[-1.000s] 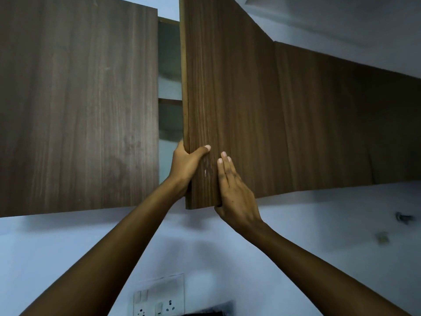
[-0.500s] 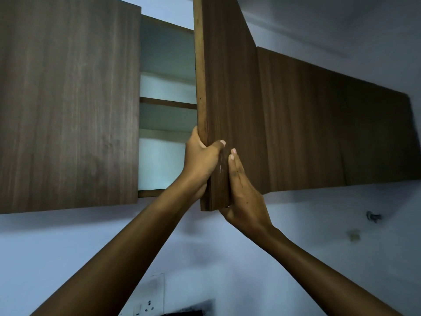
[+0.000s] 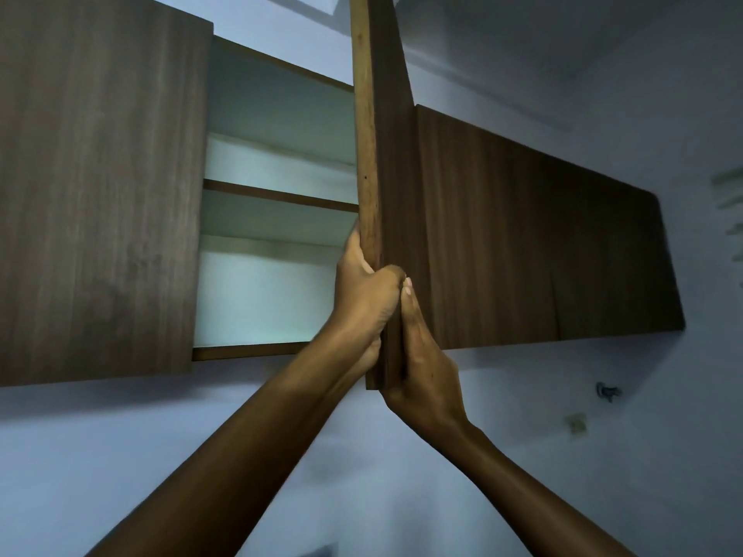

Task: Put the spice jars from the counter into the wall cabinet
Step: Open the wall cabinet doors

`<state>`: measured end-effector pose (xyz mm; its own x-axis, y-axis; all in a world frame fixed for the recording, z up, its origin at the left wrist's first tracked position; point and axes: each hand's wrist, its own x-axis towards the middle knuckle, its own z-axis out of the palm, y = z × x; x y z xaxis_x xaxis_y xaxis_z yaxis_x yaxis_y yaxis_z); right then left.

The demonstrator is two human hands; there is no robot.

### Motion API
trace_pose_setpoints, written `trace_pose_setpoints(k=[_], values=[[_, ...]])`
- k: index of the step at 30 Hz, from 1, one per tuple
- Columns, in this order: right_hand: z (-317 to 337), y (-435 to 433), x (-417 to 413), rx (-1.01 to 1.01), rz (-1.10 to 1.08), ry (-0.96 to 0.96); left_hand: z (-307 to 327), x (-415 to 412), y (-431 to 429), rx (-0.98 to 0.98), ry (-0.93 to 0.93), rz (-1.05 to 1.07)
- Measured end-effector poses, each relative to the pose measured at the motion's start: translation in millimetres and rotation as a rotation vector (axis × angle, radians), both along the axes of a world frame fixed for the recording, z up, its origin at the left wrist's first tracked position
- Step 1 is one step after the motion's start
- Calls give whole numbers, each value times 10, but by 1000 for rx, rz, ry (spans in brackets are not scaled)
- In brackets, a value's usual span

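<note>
Since a second ago the wall cabinet [image 3: 100,195] bares more of its shelf [image 3: 277,197]: the cabinet door [image 3: 392,154] has swung edge-on. Our left hand [image 3: 362,299] grips its stiff, probably light edge low down, a sound hold; our right hand [image 3: 418,355] presses flat. The spice jars are out of view.

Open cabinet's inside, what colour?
Pale bluish-white cabinet interior; clearest in the head view.

Pale bluish wall [image 3: 120,456], dim light, small dark fitting [image 3: 609,391] on it at right, grey ceiling [image 3: 563,42]
</note>
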<state>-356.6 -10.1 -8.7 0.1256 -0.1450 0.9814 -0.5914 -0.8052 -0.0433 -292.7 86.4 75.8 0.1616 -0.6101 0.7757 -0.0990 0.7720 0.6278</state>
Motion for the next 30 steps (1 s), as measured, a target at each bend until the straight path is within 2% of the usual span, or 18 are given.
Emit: trace_pose_setpoints(k=[5,7,10,13,15,25,27,30], values=[[-25,108,-301,121,51,-79,-10,-358,22,-46,-33,-27],[-36,62,-419,247,-6,-92,-25,-525,16,-49,-52,-46],[9,75,-596,545,-88,-124,-41,-757,8,-63,-73,-68],[18,193,-780,487,32,-106,-33,-914,4,-57,-118,-101],[-43,282,-884,406,100,-179,-34,-990,-23,-66,-160,-113],[-216,79,-1293,547,173,-411,-200,-1400,-223,-169,-440,54],[-258,-34,-1400,619,222,-458,-264,-1500,-283,-201,-503,122],[-295,-88,-1552,567,348,-501,-305,-1721,-347,-204,-539,176]])
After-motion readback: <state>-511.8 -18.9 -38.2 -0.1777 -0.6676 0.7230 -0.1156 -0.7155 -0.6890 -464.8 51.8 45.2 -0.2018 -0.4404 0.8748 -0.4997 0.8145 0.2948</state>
